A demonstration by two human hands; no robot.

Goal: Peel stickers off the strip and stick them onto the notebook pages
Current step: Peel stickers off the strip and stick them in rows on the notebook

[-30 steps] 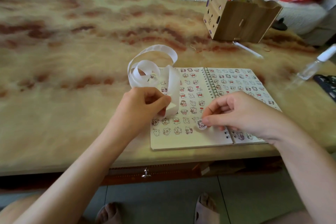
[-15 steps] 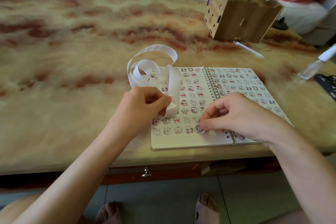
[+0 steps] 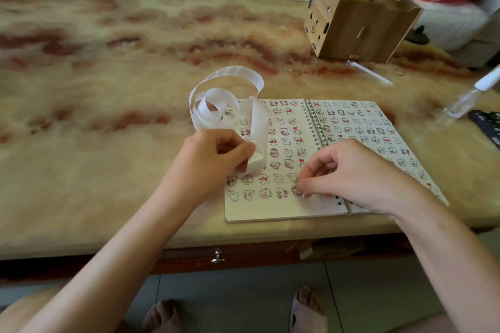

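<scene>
Step in hand: seating one sticker [image 3: 297, 192] at the right end of the bottom row on the left page of the notebook [image 3: 270, 212]
Right hand [image 3: 349, 173]: fingers curled; thumb and forefinger tips are closed on the sticker and bear it down on the paper
Left hand [image 3: 216, 159]: fingers curled; thumb and forefinger pinch the free end of the strip [image 3: 227, 100] over the page's left margin
Strip location: loose coils lie on the table [image 3: 81, 94] and across the notebook's far left corner, with the tail running down into the left hand
Notebook location: open flat at the near table edge, both pages carrying rows of stickers
Procedure: line the sticker up with its neighbours in the row before full contact; press from one edge across so no air is trapped; rub the rim last
Caution: keep the strip tail lifted off the page so it cannot drag across placed stickers; the likely fault is a crooked or overlapping sticker
Surroundings: a wooden pen holder [image 3: 359, 27] stands far right, a white pen [image 3: 370, 73] lies before it, and a clear spray bottle [image 3: 465, 100] lies at the right edge
Change from 1.0 s ago: the right fingertips and sticker sit lower on the page, now level with the bottom row
Change from 0.5 s ago: almost none; the left hand's pinch on the strip is unaltered
</scene>
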